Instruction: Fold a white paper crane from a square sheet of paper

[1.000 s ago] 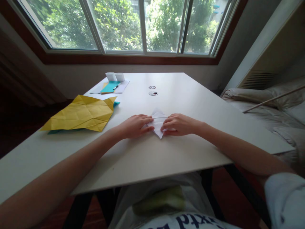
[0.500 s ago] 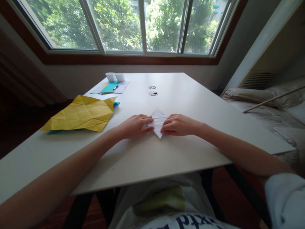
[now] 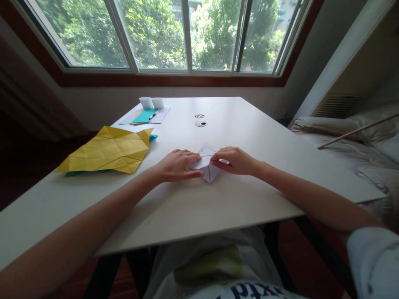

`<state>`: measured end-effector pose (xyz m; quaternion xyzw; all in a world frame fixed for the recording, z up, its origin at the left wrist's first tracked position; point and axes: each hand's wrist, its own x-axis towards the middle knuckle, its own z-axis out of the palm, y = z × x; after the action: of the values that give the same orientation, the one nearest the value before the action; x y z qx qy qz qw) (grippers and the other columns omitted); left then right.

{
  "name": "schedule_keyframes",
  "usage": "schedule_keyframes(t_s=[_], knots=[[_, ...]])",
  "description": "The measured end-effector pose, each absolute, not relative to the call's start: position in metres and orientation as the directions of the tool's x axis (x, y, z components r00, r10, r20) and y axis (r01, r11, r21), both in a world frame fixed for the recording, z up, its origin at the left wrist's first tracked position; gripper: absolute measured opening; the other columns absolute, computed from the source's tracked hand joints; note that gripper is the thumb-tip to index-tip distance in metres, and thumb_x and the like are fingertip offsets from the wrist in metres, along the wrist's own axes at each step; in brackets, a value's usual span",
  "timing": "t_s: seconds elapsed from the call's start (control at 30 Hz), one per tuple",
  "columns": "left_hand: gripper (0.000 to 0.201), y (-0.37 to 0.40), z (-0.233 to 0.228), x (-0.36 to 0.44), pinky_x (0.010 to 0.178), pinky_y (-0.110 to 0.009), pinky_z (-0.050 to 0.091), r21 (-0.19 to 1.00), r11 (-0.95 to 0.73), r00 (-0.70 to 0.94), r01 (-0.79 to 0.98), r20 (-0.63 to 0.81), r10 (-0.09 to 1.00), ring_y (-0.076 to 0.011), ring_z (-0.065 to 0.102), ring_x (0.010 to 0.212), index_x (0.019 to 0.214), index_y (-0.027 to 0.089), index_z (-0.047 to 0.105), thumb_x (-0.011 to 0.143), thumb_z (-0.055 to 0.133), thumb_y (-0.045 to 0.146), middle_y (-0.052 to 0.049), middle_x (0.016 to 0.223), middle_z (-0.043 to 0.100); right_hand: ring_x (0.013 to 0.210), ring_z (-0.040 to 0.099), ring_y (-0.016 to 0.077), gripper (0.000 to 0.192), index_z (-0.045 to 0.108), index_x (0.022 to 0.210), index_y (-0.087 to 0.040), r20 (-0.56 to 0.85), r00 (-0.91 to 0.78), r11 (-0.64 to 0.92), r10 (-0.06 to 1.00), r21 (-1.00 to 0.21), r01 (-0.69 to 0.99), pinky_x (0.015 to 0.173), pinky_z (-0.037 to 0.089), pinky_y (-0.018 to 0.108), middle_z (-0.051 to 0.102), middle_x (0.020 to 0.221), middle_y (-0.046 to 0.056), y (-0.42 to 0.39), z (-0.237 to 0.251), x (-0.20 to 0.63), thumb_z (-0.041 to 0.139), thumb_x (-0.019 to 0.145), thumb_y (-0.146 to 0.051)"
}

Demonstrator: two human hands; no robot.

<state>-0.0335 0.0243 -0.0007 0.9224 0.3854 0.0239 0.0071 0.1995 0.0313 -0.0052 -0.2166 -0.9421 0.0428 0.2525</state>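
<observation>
A small folded sheet of white paper [image 3: 210,175] lies on the white table in front of me, with crease lines and a pointed corner facing me. My left hand [image 3: 179,165] rests on its left side, fingers stretched out and the thumb apart, pressing it down. My right hand [image 3: 232,160] pinches a raised flap of the paper between thumb and fingertips, lifting it off the layer below. The part of the paper under my fingers is hidden.
A large creased yellow sheet [image 3: 109,151] lies on the left over teal paper [image 3: 152,137]. Farther back are a teal sheet [image 3: 145,116], a pen [image 3: 152,116] and two white paper boxes [image 3: 151,102]. Two round items [image 3: 200,123] sit mid-table. A sofa [image 3: 343,133] stands to the right.
My right hand has lifted the near flap of the white paper and folded it up and away from me, baring a creased layer below. My left hand stays nearly in place.
</observation>
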Motion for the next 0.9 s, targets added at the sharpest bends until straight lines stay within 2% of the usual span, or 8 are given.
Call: schedule_keyframes(t_s=[0.1,0.2,0.3,0.43,0.53,0.6,0.9], knots=[[0.055,0.027,-0.005,-0.033,0.092,-0.038,0.038,0.008,-0.697,0.695,0.717,0.076,0.715,-0.0251,0.054,0.110,0.119,0.023,0.053,0.082,0.040,0.062,-0.007,0.120,0.059,0.065,0.057,0.0104,0.017,0.063,0.083,-0.017,0.493,-0.715,0.868,0.495,-0.306,0.390,0.063,0.042,0.021,0.067,0.074,0.002,0.032,-0.007,0.200,0.048,0.086,-0.024],[0.042,0.029,-0.010,-0.032,0.089,-0.038,0.040,-0.014,-0.684,0.679,0.730,0.125,0.723,-0.0233,0.056,0.105,0.116,0.025,0.055,0.087,0.039,0.050,-0.006,0.115,0.062,0.064,0.057,0.0098,0.019,0.063,0.085,-0.017,0.502,-0.695,0.856,0.515,-0.339,0.389,0.061,0.041,0.020,0.066,0.074,0.002,0.034,-0.008,0.201,0.047,0.087,-0.027],[0.035,0.030,-0.013,-0.033,0.087,-0.036,0.042,-0.013,-0.684,0.678,0.729,0.146,0.720,-0.0218,0.058,0.103,0.113,0.025,0.057,0.090,0.035,0.040,-0.004,0.113,0.064,0.070,0.060,0.0117,0.020,0.063,0.090,-0.017,0.502,-0.726,0.882,0.470,-0.307,0.358,0.065,0.043,0.022,0.068,0.079,0.003,0.036,-0.008,0.203,0.052,0.085,-0.033],[0.034,0.030,-0.013,-0.033,0.086,-0.036,0.043,0.000,-0.691,0.683,0.723,0.153,0.714,-0.0214,0.058,0.102,0.112,0.024,0.058,0.090,0.034,0.035,-0.004,0.112,0.065,0.074,0.062,0.0145,0.026,0.063,0.091,-0.018,0.530,-0.751,0.919,0.393,-0.206,0.336,0.071,0.044,0.026,0.069,0.081,0.004,0.038,-0.008,0.206,0.063,0.076,-0.040],[0.034,0.030,-0.013,-0.033,0.087,-0.037,0.043,0.003,-0.697,0.687,0.718,0.158,0.709,-0.0218,0.058,0.102,0.111,0.023,0.058,0.090,0.034,0.035,-0.005,0.111,0.065,0.067,0.060,0.0134,0.017,0.064,0.081,-0.018,0.531,-0.753,0.919,0.388,-0.160,0.361,0.068,0.043,0.026,0.067,0.072,0.003,0.039,-0.007,0.206,0.058,0.082,-0.034],[0.033,0.030,-0.013,-0.033,0.088,-0.037,0.043,0.002,-0.696,0.687,0.718,0.159,0.709,-0.0220,0.058,0.102,0.111,0.024,0.058,0.089,0.036,0.034,-0.004,0.110,0.065,0.065,0.059,0.0132,0.020,0.064,0.077,-0.018,0.524,-0.755,0.916,0.394,-0.155,0.370,0.066,0.043,0.026,0.066,0.068,0.004,0.039,-0.006,0.205,0.055,0.084,-0.034],[0.032,0.031,-0.015,-0.033,0.087,-0.037,0.043,-0.008,-0.690,0.682,0.724,0.156,0.714,-0.0225,0.058,0.103,0.112,0.024,0.057,0.088,0.037,0.030,-0.004,0.113,0.064,0.069,0.060,0.0144,0.030,0.063,0.079,-0.016,0.507,-0.756,0.907,0.415,-0.159,0.391,0.069,0.043,0.027,0.067,0.072,0.007,0.038,-0.005,0.206,0.043,0.091,-0.035]])
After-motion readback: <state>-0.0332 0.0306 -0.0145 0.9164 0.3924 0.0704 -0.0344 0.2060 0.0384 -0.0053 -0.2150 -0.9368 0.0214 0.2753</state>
